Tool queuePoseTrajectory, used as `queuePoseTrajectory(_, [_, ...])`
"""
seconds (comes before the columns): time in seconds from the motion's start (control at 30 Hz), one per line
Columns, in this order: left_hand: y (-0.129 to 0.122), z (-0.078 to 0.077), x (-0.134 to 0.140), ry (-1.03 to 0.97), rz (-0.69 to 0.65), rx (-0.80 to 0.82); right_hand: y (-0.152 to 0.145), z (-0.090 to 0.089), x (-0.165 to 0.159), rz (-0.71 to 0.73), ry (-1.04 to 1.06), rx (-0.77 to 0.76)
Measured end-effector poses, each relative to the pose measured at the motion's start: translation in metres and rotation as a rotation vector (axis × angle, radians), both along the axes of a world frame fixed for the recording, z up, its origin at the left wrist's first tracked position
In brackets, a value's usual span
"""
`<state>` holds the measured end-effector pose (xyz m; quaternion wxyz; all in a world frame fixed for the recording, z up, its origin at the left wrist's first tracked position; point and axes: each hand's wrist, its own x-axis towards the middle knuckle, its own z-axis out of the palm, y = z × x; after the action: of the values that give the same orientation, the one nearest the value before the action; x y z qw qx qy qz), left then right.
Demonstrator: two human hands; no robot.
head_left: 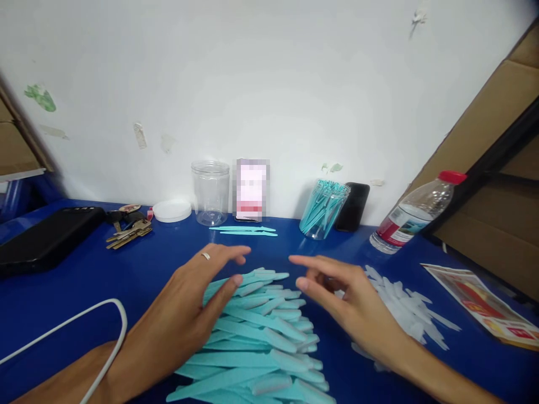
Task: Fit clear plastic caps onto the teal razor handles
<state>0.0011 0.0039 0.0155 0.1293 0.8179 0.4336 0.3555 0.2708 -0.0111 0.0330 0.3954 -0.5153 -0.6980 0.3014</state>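
Note:
A thick pile of turquoise plastic sticks (248, 325), which look like eyebrow razors with pale caps on their right ends, lies on the blue table in front of me. My left hand (189, 303) hovers over the pile's left side, thumb and fingers apart, holding nothing. On the other side, my right hand (347, 292) is open too, with its index finger stretched out and thumb apart; its other fingers are bent and partly hidden. Beside and partly behind that hand is a heap of translucent white caps (404, 308). A few turquoise sticks (244, 230) lie apart near the wall.
Along the wall stand a clear jar (210, 193), a blurred upright screen (251, 191), a jar of turquoise sticks (323, 210) and a black phone (353, 207). A water bottle (415, 216) stands right. Left are a white lid (172, 210), keys (130, 231) and a white cable (120, 314).

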Motion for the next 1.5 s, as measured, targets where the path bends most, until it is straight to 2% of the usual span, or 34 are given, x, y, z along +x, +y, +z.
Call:
queuePoseTrajectory(0.07, [0.012, 0.001, -0.006, 0.037, 0.036, 0.016, 0.003, 0.003, 0.006, -0.071, -0.05, 0.084])
queuePoseTrajectory(0.23, [0.051, -0.001, -0.028, 0.208, -0.002, -0.084, 0.01, 0.008, 0.02, -0.14, -0.152, 0.263])
queuePoseTrajectory(0.33, [0.069, -0.006, -0.042, 0.292, -0.019, -0.121, 0.013, 0.008, 0.023, -0.145, -0.19, 0.301])
queuePoseTrajectory(0.47, [0.077, -0.012, -0.05, 0.371, -0.027, -0.122, 0.014, 0.011, 0.024, -0.149, -0.221, 0.323])
queuePoseTrajectory(0.63, [0.081, -0.005, -0.038, 0.425, -0.058, -0.017, 0.016, 0.019, 0.031, -0.213, -0.392, 0.361])
queuePoseTrajectory(0.77, [0.099, 0.003, -0.021, 0.47, -0.067, 0.103, 0.024, 0.029, 0.047, -0.273, -0.558, 0.347])
queuePoseTrajectory(0.97, [0.13, 0.001, -0.002, 0.586, -0.012, 0.114, 0.036, 0.04, 0.076, -0.262, -0.912, 0.149])
queuePoseTrajectory(1.07, [0.126, -0.002, -0.005, 0.627, 0.01, 0.068, 0.038, 0.039, 0.081, -0.206, -1.004, 0.049])
queuePoseTrajectory(1.27, [0.091, -0.003, -0.028, 0.694, 0.067, -0.013, 0.029, 0.033, 0.068, -0.023, -1.013, -0.072])
queuePoseTrajectory(1.5, [0.066, 0.0, -0.043, 0.723, 0.14, 0.009, 0.029, 0.027, 0.063, -0.002, -0.996, -0.116])
